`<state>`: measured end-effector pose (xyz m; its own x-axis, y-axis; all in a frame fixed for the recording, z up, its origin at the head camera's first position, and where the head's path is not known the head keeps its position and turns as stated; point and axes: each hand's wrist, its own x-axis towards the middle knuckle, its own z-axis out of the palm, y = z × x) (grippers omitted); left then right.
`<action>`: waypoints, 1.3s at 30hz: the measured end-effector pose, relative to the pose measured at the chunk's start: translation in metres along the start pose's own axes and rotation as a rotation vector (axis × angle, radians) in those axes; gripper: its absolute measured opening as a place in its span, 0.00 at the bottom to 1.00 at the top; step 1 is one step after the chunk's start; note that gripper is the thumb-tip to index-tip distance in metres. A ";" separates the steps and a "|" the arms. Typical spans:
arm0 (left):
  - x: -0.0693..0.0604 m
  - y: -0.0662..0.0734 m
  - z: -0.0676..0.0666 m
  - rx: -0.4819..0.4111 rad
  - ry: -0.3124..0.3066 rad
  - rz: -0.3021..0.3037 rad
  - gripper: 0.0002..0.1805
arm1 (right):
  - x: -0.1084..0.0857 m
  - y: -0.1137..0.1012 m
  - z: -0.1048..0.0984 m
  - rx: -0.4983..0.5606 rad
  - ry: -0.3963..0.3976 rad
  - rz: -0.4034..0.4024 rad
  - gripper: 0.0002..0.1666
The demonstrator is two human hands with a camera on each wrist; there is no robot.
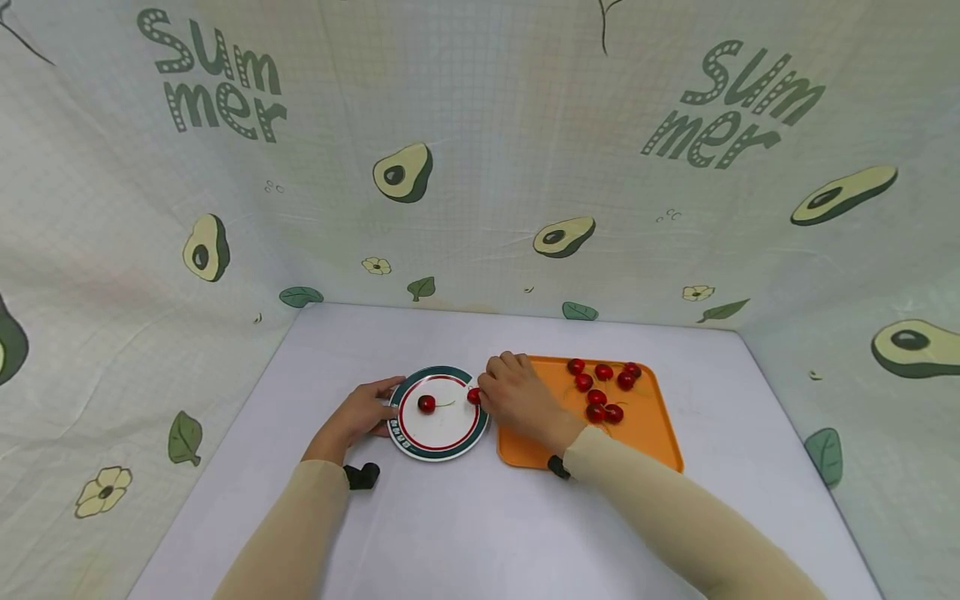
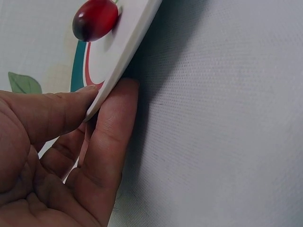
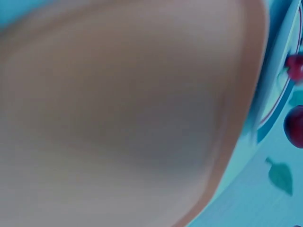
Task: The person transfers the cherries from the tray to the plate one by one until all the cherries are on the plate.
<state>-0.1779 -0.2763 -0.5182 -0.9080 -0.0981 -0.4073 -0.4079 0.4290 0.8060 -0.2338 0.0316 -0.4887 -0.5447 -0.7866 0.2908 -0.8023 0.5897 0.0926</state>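
My left hand [image 1: 360, 414] holds the near-left rim of a white plate [image 1: 448, 437] with a green and red border. In the left wrist view the thumb lies on top and the fingers beneath, and the plate looks tilted. One red cherry [image 1: 426, 405] with a stem lies on the plate. At its right rim, my right hand [image 1: 522, 402] has bent fingers holding a second cherry [image 1: 474, 396]; the exact grip is hidden. The right wrist view has two cherries at its right edge, the nearer cherry [image 3: 295, 126] cut off by the frame.
An orange tray [image 1: 660, 450] sits right of the plate, under my right forearm. Several stemmed cherries [image 1: 596, 397] lie in it. Behind the white table [image 1: 450, 533] hangs a cloth [image 1: 480, 167] printed with avocados and leaves.
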 end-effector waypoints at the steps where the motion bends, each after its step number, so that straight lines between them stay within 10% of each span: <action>1: 0.000 0.000 0.000 0.001 0.000 0.001 0.37 | 0.003 -0.005 0.000 0.002 -0.006 -0.004 0.10; 19: 0.000 -0.001 -0.001 -0.029 -0.025 0.009 0.36 | 0.036 -0.060 0.026 0.035 0.014 -0.079 0.12; 39: 0.001 -0.002 0.000 -0.049 -0.031 0.010 0.37 | 0.041 -0.066 0.032 0.065 0.048 -0.082 0.11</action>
<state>-0.1778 -0.2769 -0.5198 -0.9089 -0.0664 -0.4118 -0.4040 0.3855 0.8296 -0.2111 -0.0452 -0.5132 -0.4657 -0.8212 0.3299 -0.8587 0.5095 0.0560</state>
